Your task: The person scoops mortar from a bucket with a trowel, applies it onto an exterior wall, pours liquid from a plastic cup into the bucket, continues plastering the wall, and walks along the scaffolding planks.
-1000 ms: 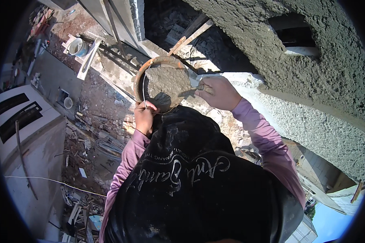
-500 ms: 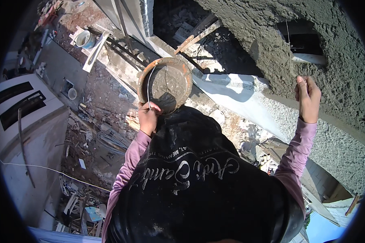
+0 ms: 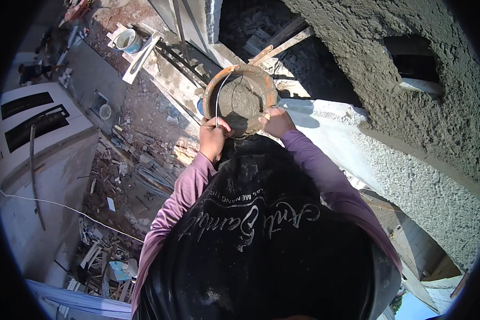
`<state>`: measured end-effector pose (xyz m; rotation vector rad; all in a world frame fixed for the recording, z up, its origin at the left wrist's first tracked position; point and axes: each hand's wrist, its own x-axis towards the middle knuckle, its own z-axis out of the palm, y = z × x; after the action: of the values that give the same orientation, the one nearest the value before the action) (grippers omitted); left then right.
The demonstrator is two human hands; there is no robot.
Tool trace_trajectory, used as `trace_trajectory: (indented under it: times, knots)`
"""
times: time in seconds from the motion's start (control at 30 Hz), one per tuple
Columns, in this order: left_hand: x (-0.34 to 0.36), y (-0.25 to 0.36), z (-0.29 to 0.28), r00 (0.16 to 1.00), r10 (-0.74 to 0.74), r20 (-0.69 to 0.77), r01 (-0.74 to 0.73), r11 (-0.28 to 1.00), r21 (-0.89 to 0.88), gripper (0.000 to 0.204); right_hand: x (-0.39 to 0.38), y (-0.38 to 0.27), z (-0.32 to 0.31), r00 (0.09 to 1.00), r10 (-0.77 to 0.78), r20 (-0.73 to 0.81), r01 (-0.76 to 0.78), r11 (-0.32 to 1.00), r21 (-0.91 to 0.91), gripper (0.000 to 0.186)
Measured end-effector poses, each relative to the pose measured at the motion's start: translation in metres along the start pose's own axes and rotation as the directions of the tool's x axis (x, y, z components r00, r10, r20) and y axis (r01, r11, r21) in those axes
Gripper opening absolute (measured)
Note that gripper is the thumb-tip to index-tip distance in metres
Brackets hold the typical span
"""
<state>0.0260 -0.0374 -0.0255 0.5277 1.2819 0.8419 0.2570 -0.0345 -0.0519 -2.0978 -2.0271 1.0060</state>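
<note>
A round bucket (image 3: 272, 96) with an orange-brown, crusted rim sits in front of my chest. Wet grey mortar (image 3: 240, 101) lies inside it, and a thin wire handle (image 3: 217, 101) arches over its left side. My left hand (image 3: 213, 140) is closed on the near-left rim, by the foot of the handle. At the near-right rim is my right hand (image 3: 277, 122), its fingers closed over the mortar's edge; what they hold is too hidden to name. A roughly plastered wall (image 3: 352, 48) with a rectangular opening (image 3: 413, 58) rises to the right.
A pale ledge (image 3: 325, 112) runs along the wall's foot. Far below to the left lies rubble-strewn ground (image 3: 138, 133), with a blue-white bucket (image 3: 127, 41) on planks and coiled wire (image 3: 152, 178). A white cord (image 3: 74, 207) crosses the lower left. Another person (image 3: 34, 72) is at far left.
My right hand has come from the plastered wall, left and down to the bucket's rim. The left hand keeps its grip on the bucket. The whole view has shifted slightly.
</note>
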Motion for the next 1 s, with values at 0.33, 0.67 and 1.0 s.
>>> trace_trajectory:
  times: [0.33, 0.67, 1.0]
  knots:
    - [-0.001, -0.001, -0.029, 0.998, -0.038, -0.056, 0.033, 0.995, -0.093, 0.028, -0.02, -0.054, -0.093, 0.945, -0.285, -0.159, 0.277, 0.958, -0.073, 0.03]
    - [-0.015, 0.005, -0.024, 0.985, 0.128, -0.115, -0.118, 0.989, 0.087, 0.026, 0.076, 0.03, -0.239, 0.94, -0.056, 0.337, -0.219, 0.657, 0.721, 0.026]
    - [-0.009, 0.007, -0.017, 0.973, 0.228, -0.018, -0.217, 0.945, 0.245, 0.03, -0.055, -0.016, -0.183, 0.96, 0.062, -0.272, -0.13, 0.962, -0.24, 0.026]
